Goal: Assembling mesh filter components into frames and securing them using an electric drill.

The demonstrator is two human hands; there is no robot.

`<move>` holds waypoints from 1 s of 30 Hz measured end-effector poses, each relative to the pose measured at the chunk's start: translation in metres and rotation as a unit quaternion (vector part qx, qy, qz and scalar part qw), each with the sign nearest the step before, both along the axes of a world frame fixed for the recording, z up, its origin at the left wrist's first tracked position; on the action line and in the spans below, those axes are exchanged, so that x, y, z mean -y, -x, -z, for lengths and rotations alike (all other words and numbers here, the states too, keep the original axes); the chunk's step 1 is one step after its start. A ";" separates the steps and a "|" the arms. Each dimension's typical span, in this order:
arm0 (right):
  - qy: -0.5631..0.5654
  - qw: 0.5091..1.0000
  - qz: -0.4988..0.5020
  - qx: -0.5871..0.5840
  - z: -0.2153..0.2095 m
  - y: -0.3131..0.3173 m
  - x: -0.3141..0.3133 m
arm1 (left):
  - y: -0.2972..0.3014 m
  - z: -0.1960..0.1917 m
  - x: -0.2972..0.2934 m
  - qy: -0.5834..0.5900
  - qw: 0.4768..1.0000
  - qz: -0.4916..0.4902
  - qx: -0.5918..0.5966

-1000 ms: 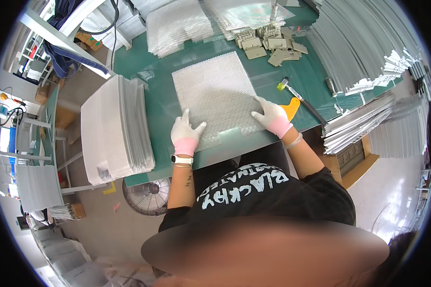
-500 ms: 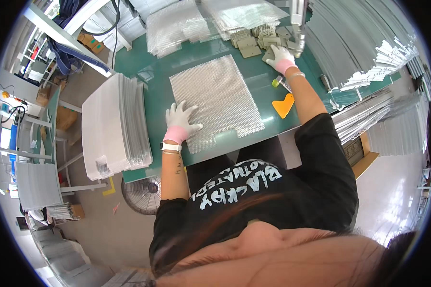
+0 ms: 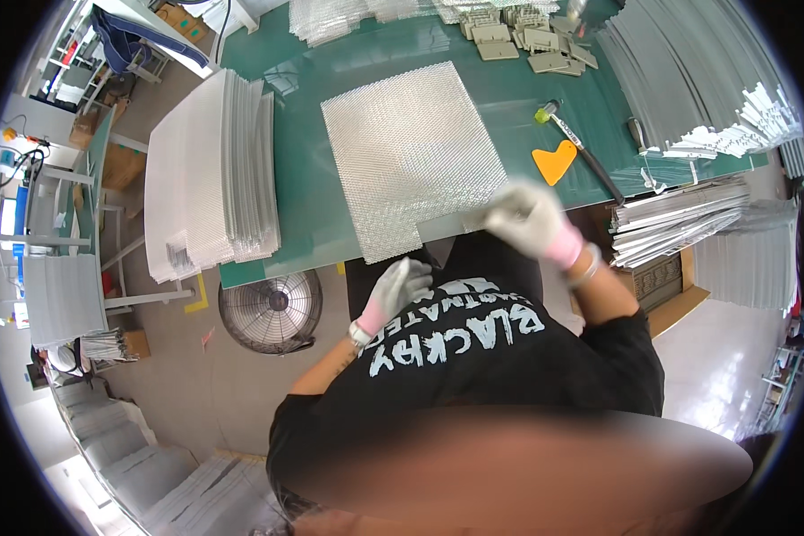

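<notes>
Head view. Green surface: one silvery mesh sheet lying flat at its near edge. Right hand, white glove, blurred, at the sheet's near right corner, pinching a small grey strip; grip loosely closed. Left hand, gloved, off the surface below the sheet's near edge, fingers curled; whether it holds anything, cannot tell. Orange scraper and black-handled mallet right of sheet. Stack of white panels left. Floor fan below.

Silvery square mesh sheet lies flat on the green tabletop
</notes>
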State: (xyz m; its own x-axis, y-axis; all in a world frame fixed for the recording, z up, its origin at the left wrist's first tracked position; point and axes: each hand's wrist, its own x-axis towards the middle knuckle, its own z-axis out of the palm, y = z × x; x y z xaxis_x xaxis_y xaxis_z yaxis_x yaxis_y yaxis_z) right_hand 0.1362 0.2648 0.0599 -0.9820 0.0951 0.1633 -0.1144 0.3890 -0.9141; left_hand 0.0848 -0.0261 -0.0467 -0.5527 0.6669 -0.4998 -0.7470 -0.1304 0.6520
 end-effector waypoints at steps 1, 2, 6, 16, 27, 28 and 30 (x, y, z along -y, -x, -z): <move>0.016 0.997 -0.046 0.055 0.018 -0.013 0.017 | 0.003 0.004 -0.010 -0.020 0.998 -0.041 0.033; 0.035 0.989 -0.092 0.110 0.044 -0.023 0.031 | 0.007 0.007 -0.019 -0.038 0.994 -0.081 0.065; 0.364 0.895 0.023 0.256 0.122 -0.036 0.071 | 0.003 0.011 -0.030 0.006 0.992 -0.126 0.021; 0.388 0.893 0.078 0.216 0.125 -0.020 0.088 | -0.016 0.039 -0.022 0.043 0.987 -0.133 -0.079; 0.314 0.920 0.101 0.212 0.127 -0.023 0.085 | -0.020 0.026 -0.037 -0.051 0.992 -0.108 0.040; 0.313 0.920 0.102 0.212 0.124 -0.023 0.085 | -0.018 0.030 -0.037 -0.052 0.992 -0.107 0.041; 0.303 0.932 0.065 0.189 0.115 -0.021 0.086 | -0.013 0.033 -0.039 0.086 0.995 0.008 -0.041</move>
State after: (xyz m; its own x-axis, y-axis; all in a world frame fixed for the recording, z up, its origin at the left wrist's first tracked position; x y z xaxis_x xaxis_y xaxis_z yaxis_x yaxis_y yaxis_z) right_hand 0.1575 0.1788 -0.0551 -0.9319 0.1800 -0.3149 0.2732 -0.2228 -0.9358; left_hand 0.0975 0.0131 -0.0793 -0.5866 0.5849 -0.5601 -0.6909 -0.0007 0.7229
